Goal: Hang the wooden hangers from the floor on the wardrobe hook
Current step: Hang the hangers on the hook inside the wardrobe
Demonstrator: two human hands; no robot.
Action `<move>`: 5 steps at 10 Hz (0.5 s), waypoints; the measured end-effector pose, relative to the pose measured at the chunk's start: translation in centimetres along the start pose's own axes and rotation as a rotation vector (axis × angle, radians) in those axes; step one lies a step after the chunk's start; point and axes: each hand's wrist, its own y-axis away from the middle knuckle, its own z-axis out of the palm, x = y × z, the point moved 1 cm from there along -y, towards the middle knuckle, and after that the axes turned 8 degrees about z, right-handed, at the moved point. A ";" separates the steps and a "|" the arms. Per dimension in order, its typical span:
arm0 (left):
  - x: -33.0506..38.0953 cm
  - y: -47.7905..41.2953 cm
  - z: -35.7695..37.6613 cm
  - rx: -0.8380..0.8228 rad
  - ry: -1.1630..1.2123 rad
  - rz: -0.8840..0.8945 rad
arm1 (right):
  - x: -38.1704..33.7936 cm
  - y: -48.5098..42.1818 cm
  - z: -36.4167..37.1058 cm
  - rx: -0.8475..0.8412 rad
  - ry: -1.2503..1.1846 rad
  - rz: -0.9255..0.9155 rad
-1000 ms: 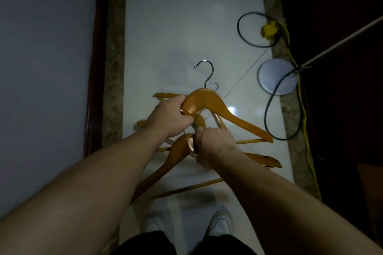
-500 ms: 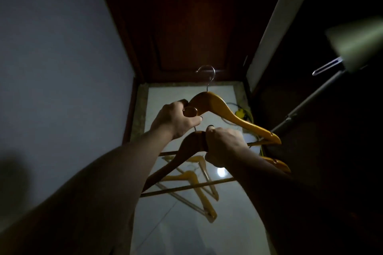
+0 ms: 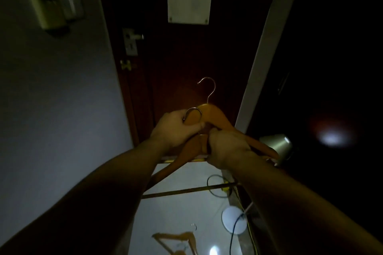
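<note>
Two orange wooden hangers are held up in front of a dark door. My left hand [image 3: 176, 128] grips the upper hanger [image 3: 215, 116] near its neck; that hanger's metal hook [image 3: 208, 89] points up. A second metal hook [image 3: 192, 115] curls over my left fingers. My right hand [image 3: 227, 147] is closed on the neck of the lower hanger [image 3: 182, 161], whose bar [image 3: 186, 191] runs below my arms. More wooden hangers [image 3: 178, 240] lie on the white floor at the bottom. No wardrobe hook can be made out in the dark.
A dark wooden door [image 3: 186, 64] with a handle [image 3: 132, 37] and a white plaque [image 3: 189, 5] stands ahead. A grey wall [image 3: 51, 109] is on the left. On the right are a lamp head [image 3: 277, 145], its round base [image 3: 234, 221] and cables [image 3: 215, 186].
The view has tilted up from the floor to the door. Both hands have lifted the two hangers higher, and the hangers left on the floor have dropped to the bottom of the view.
</note>
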 end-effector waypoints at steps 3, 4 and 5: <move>13.7 -3.1 -8.6 0.148 0.003 0.176 | 2.1 2.7 -14.3 0.299 0.037 0.004; 18.5 -3.5 -10.5 0.192 -0.020 0.245 | 3.4 4.2 -18.2 0.388 0.027 0.050; 22.5 -3.6 -12.0 0.210 -0.004 0.312 | 4.6 6.2 -21.7 0.464 0.006 0.088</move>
